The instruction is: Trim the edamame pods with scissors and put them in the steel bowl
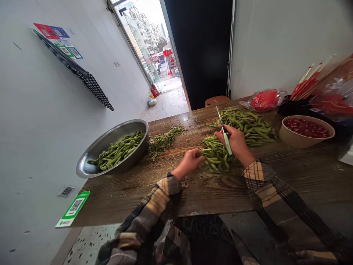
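My right hand (236,141) is closed around a slim, pointed bladed tool (226,141) with a pale green handle. Its blade points up and away from me; I cannot tell if it is scissors or a knife. Below it lies a near heap of edamame pods (216,156), and a larger heap of pods (253,127) spreads behind. At the near heap's left edge, my left hand (191,161) has its fingers pinched on a pod, mostly hidden by the fingertips. Further left is a strewn pile of small green trimmings (167,140).
A metal basin (139,127) with edamame pods stands at the wooden table's (165,191) left end. To the right are a paper bowl (299,138) of dark red pieces, a red bundle in clear plastic (264,100) and red-wrapped sticks (302,86). A green QR card (73,209) is at the front left.
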A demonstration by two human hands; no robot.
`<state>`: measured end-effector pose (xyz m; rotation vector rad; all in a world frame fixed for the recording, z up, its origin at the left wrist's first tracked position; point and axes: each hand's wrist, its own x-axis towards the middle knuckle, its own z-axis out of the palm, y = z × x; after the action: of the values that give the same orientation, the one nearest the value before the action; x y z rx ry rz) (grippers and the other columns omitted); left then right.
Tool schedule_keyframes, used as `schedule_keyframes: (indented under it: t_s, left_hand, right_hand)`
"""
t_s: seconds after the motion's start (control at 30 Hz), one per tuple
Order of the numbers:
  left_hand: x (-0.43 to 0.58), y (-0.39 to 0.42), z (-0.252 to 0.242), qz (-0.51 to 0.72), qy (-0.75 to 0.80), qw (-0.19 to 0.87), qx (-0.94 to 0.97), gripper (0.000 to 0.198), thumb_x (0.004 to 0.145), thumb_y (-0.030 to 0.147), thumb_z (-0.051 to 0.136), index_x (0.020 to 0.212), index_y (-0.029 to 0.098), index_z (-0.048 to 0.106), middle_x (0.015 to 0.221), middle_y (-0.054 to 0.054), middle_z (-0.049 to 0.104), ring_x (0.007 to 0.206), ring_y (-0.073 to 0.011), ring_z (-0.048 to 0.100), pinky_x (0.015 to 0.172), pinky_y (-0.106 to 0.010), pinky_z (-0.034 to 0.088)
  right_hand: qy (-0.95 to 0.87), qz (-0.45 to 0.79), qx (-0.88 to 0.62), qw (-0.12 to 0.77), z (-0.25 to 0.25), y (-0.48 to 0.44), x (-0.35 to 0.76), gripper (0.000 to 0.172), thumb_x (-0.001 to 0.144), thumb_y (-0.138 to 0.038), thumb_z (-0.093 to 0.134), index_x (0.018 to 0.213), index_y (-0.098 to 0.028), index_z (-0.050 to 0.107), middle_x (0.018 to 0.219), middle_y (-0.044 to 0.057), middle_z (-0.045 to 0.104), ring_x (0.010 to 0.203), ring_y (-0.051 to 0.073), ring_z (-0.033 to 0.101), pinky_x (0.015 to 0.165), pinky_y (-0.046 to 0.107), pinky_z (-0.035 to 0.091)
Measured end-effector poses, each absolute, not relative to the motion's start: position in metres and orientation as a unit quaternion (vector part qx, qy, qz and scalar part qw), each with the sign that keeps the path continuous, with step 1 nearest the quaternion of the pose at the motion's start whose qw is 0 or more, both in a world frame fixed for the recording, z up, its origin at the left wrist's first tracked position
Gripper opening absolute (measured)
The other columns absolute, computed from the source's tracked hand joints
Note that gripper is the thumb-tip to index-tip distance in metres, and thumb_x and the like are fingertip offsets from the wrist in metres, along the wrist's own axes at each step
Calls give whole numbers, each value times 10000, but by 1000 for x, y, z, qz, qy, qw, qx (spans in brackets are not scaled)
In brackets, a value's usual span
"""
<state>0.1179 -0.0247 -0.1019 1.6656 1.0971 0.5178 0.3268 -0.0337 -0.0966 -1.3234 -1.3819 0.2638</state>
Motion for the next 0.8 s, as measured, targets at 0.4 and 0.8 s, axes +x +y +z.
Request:
schedule_keyframes:
  t_s: [0.4,0.8]
  left_hand:
    - [71,-32,-76,328,413,562,637,295,791,406,647,739,119,599,632,-1,583,504,-60,478,467,-182,357]
    - [55,-29,-83,401,306,700,506,296,759,290,708,992,115,656,912,-82,681,676,-105,606,616,-229,496]
  right_hand:
    - [-682,24,-540,492,-91,-46,311,410,847,-442,592,1118,-139,645,949,122,695,886,274,649,788,388,500]
    - [-758,-25,-611,227,-100,-111,285,401,894,-425,538,1217,-190,577,1083,90,663,865,253,658,624,334,492]
